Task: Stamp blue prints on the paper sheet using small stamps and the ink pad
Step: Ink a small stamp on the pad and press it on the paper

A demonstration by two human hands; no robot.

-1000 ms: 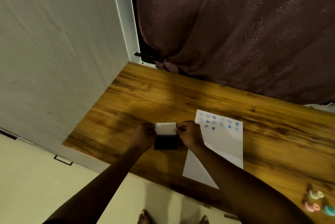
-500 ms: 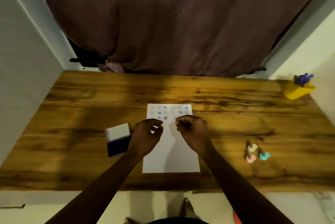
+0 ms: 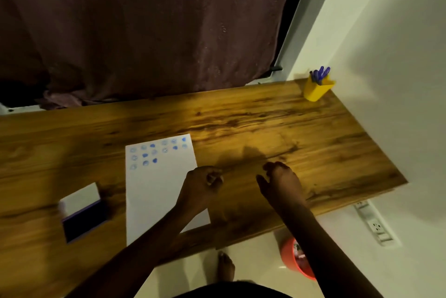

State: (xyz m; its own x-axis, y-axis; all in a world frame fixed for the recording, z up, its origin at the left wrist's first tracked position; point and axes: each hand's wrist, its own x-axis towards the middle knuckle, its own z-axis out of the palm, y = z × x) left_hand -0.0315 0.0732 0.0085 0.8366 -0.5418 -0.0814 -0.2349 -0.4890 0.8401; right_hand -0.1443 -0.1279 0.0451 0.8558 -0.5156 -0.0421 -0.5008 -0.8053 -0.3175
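Note:
The white paper sheet lies on the wooden table, with several blue prints in rows near its far end. Left of it sits the ink pad, open, dark pad facing up and white lid tipped back. My left hand rests at the sheet's right edge with fingers curled shut and nothing visible in it. My right hand hovers low over the bare wood right of the sheet, fingers bent downward. No stamps show; whatever lies under that hand is hidden.
A yellow cup holding purple pens stands at the table's far right corner by the wall. A brown curtain hangs behind the table. On the floor below are a red bin, a power strip and a bare foot.
Both hands left the ink pad and moved right, across the sheet. The view swung right as well, and my right hand now reaches over the wood beyond the sheet.

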